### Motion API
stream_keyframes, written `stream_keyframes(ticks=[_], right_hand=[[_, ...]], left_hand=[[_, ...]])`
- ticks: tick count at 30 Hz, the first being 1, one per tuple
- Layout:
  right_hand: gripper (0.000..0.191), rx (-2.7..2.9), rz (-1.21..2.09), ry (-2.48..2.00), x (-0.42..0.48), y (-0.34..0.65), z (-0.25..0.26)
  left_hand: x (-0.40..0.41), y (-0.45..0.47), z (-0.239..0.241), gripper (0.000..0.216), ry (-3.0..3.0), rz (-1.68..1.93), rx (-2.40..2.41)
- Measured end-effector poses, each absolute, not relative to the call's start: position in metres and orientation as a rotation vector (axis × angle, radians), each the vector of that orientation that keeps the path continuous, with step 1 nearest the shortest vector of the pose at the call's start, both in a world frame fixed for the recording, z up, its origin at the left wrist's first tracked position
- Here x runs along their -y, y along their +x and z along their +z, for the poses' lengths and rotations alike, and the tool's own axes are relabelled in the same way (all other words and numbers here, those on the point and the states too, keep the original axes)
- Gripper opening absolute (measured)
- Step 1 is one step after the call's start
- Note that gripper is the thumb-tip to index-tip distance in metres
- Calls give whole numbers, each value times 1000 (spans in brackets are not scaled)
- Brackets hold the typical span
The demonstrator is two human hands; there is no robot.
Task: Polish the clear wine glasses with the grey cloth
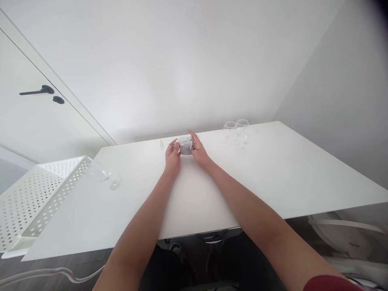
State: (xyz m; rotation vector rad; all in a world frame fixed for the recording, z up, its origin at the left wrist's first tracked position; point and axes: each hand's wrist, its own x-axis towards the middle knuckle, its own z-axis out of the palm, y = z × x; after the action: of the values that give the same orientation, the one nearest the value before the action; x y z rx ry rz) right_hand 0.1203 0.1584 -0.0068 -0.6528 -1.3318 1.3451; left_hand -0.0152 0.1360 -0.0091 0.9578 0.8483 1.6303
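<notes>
A clear wine glass [186, 144] lies on its side between my hands, over the back middle of the white table [200, 202]. Its foot [162, 144] points left. My left hand [173, 155] is closed around the stem and the near end of the bowl. At the rim end, my right hand [198, 150] grips the bowl, thumb below and index finger stretched out above. Something whitish and folded, like a cloth, shows at the bowl; whether it sits inside or around the glass I cannot tell.
Upright wine glasses [241, 131] stand at the back right of the table by the wall. Another wine glass [100, 172] lies on its side at the left. A white perforated rack [36, 194] adjoins the left table edge. A door with a black handle [36, 91] is beyond.
</notes>
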Motion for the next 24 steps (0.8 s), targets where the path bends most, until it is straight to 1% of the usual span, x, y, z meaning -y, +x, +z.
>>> stream_keyframes(ticks=[3,6,8,10,13,17,19,21,22,24], right_hand=[[100,1376,1360,-658,-159,119,-10],[103,1308,1437,-669,-160,120,-9],[105,1223,1492,-672,-160,122,-7],[103,1132,1534,-662,-161,124,-5],[92,1009,1537,-629,-163,125,-3],[79,841,1424,-633,-168,129,-4],[70,768,1369,-647,-171,133,-5],[62,751,1338,-626,-173,137,-6],[57,767,1326,-609,-173,138,-6],[49,826,1297,-581,-172,140,-5]], left_hand=[[-135,-19,-8,46,1008,1628,-767],[-134,-21,-5,47,1039,1621,-706],[-134,-21,-5,51,1047,1623,-704],[-134,-19,-5,57,1060,1614,-741],[-134,-17,-6,57,1047,1602,-844],[-132,-17,-4,51,941,1535,-850],[-132,-18,-2,47,858,1461,-760],[-131,-19,1,39,767,1346,-698],[-131,-20,2,38,731,1277,-690],[-129,-19,4,45,707,1139,-708]])
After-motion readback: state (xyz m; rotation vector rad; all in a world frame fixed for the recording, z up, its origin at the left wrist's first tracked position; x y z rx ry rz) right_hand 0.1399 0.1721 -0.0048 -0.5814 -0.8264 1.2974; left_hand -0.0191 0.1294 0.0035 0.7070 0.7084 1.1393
